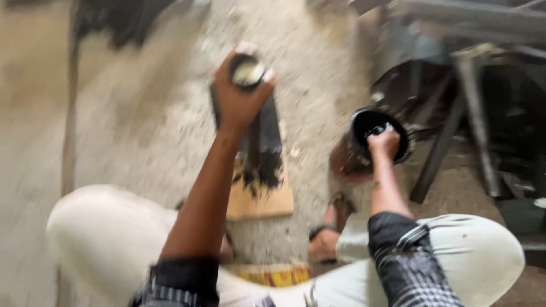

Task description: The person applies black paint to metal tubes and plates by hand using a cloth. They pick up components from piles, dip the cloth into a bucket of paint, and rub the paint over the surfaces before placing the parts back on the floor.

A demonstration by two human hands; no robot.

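My left hand (239, 94) is raised over the floor, closed around a small dark round can (248, 72) with pale contents showing at its top. My right hand (384, 142) grips something small and dark at the mouth of a black paint bucket (369, 122) that stands on the floor to the right. Below my left hand lies a piece of brown cardboard (261, 199) smeared with black paint, with a dark flat piece (264, 136) resting on it. The picture is blurred by motion.
I am squatting, with pale trousers on both knees (108, 233) and a sandalled foot (327, 233) between them. Dark metal frames and legs (472, 108) crowd the right side. Rough concrete floor (142, 113) spreads to the left.
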